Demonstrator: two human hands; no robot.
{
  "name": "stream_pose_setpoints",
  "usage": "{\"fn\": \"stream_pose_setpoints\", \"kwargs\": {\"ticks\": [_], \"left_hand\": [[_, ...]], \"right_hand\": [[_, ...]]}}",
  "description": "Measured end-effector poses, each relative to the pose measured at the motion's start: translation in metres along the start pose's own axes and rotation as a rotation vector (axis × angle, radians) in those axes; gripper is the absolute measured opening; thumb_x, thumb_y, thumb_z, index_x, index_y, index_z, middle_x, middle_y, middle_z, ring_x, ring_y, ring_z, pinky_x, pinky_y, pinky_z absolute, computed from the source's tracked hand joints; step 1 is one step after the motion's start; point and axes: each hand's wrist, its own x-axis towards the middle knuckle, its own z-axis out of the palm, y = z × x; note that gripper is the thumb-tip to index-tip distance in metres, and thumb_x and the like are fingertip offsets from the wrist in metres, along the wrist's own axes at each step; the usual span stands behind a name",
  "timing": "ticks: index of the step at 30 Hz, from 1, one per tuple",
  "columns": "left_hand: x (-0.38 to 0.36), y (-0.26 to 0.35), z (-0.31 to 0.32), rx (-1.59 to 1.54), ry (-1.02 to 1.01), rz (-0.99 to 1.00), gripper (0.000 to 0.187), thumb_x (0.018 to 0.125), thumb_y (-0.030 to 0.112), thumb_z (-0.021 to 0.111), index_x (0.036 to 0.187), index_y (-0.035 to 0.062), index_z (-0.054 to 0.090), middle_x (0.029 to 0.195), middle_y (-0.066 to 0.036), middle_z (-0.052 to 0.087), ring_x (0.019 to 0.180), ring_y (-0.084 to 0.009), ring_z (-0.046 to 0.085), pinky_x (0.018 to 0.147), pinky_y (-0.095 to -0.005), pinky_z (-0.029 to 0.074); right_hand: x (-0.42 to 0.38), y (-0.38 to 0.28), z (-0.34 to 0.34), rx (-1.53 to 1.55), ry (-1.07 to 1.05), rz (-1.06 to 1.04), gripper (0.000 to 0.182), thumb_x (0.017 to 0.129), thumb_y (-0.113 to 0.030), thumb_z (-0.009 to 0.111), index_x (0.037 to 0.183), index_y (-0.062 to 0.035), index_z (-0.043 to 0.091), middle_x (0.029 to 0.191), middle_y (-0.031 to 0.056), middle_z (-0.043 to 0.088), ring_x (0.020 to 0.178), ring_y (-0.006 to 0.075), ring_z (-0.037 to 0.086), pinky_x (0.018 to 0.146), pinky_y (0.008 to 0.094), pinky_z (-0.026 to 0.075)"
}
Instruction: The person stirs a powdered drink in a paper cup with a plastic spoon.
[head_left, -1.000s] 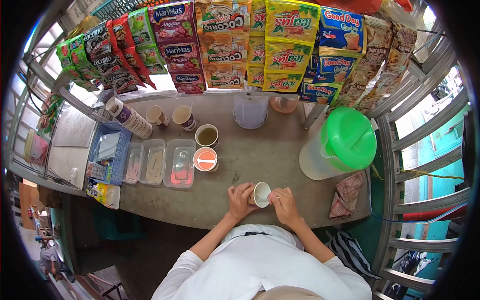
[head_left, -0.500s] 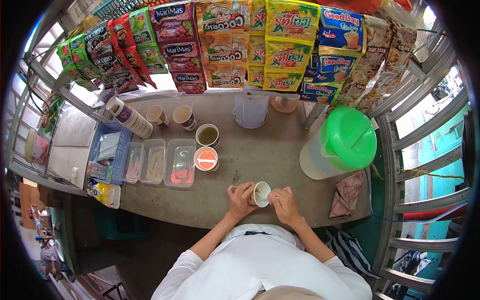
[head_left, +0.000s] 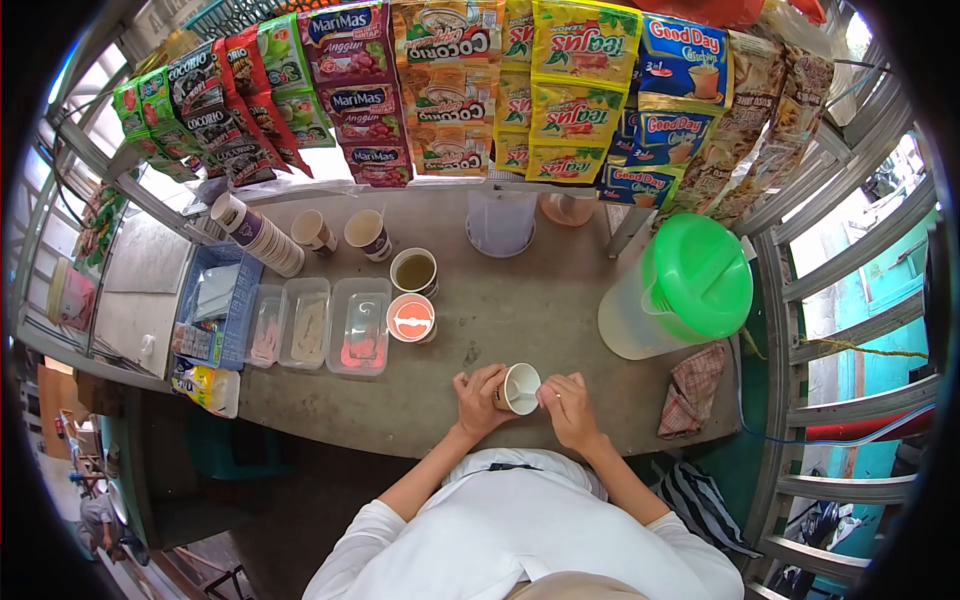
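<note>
Bare counter (head_left: 520,300) lies open ahead of the hands. The jug (head_left: 680,295) blocks the right — tubs (head_left: 360,325) and cups (head_left: 412,318) crowd the left.

A small white paper cup (head_left: 521,388), tilted, sits near the counter's edge.

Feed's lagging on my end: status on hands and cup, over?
Left hand gripping white cup, tilted. Right hand pinching something small at its rim. Counter around the cup bare; green-lidded jug off right.

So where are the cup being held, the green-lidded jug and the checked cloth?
cup (head_left: 521,388): head view, inner wall.
green-lidded jug (head_left: 698,281): head view, lid top.
checked cloth (head_left: 693,388): head view, middle fold.
</note>
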Motion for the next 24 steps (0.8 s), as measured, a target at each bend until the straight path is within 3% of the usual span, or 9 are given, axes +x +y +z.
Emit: {"fn": "stream_pose_setpoints", "kwargs": {"ticks": [18, 24], "left_hand": [[0.000, -0.002, 0.004, -0.010, 0.052, 0.024, 0.090, 0.051, 0.035, 0.090, 0.126, 0.0169, 0.043, 0.120, -0.004, 0.061, 0.104, -0.0205, 0.061, 0.081, -0.0432, 0.031], [0.000, -0.001, 0.000, -0.047, -0.014, 0.013, 0.097, 0.046, 0.034, 0.092, 0.127, 0.0162, 0.041, 0.122, -0.005, 0.060, 0.107, -0.0208, 0.059, 0.082, -0.0435, 0.030]], "right_hand": [[0.001, -0.003, 0.003, -0.035, 0.003, -0.008, 0.025, 0.096, -0.019, 0.050, 0.078, -0.0033, 0.057, 0.075, 0.0097, 0.058, 0.069, 0.0260, 0.051, 0.072, 0.0376, 0.032], [0.003, -0.012, -0.004, -0.080, -0.030, -0.011, 0.025, 0.096, -0.019, 0.050, 0.079, -0.0034, 0.058, 0.076, 0.0093, 0.059, 0.070, 0.0255, 0.051, 0.073, 0.0375, 0.032]]}}
